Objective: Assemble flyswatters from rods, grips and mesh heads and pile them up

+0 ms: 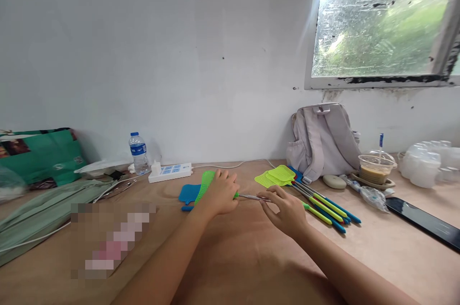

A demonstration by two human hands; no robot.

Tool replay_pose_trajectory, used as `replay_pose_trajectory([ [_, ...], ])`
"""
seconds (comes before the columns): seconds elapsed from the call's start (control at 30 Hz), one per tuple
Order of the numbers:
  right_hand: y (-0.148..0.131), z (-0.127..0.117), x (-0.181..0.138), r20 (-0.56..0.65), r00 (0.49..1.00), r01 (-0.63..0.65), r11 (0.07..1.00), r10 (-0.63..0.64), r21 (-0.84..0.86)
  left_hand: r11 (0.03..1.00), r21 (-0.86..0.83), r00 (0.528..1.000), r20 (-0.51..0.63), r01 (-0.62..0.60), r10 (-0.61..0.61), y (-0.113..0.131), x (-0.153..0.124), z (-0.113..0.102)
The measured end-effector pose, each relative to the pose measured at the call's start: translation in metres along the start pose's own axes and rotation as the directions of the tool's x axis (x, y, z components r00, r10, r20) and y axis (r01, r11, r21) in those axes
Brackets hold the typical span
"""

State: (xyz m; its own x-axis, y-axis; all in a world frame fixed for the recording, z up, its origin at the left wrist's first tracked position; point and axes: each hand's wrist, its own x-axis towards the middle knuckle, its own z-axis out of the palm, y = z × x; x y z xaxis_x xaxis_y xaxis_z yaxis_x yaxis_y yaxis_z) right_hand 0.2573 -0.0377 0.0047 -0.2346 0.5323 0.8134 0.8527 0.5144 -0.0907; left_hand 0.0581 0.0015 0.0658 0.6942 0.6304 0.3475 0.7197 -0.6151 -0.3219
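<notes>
A fly swatter with a bright green mesh head (205,185) and a thin metal shaft (247,196) lies level between my two hands. My left hand (223,193) is closed over the swatter where its head meets the shaft, and its palm side is hidden. Further right on the shaft, my right hand (286,209) pinches the metal between thumb and fingers. Partly behind the green head rests a blue swatter head (189,193). Just right of my right hand is a pile of swatters with yellow-green heads (282,174) and blue and yellow-green handles (334,204).
Along the wall stand a water bottle (138,154), a white power strip (170,173) and a pale backpack (321,142). To the right are a drink cup (376,170), a black phone (426,221) and plastic bottles (426,163). Left lies a green bag (46,158).
</notes>
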Motion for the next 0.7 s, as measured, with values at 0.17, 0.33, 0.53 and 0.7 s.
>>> replay_pose_trajectory([
  [0.17,-0.009,0.003,-0.004,0.019,0.995,-0.094,0.995,0.093,0.029,1.0,-0.029,1.0,0.019,-0.005,0.005,0.007,0.0,0.009],
  [0.33,-0.019,0.004,-0.008,0.059,0.983,-0.177,0.984,0.176,0.012,0.997,-0.076,0.999,0.04,-0.001,0.004,0.012,0.0,0.003],
  [0.53,-0.026,0.005,-0.009,-0.028,0.975,-0.222,0.974,0.223,0.036,0.996,-0.083,0.999,0.02,-0.043,0.045,0.02,-0.002,-0.012],
  [0.7,-0.03,0.004,-0.01,-0.089,0.977,-0.189,0.978,0.196,0.085,0.996,-0.053,0.997,-0.003,-0.071,0.071,0.022,-0.001,-0.02],
])
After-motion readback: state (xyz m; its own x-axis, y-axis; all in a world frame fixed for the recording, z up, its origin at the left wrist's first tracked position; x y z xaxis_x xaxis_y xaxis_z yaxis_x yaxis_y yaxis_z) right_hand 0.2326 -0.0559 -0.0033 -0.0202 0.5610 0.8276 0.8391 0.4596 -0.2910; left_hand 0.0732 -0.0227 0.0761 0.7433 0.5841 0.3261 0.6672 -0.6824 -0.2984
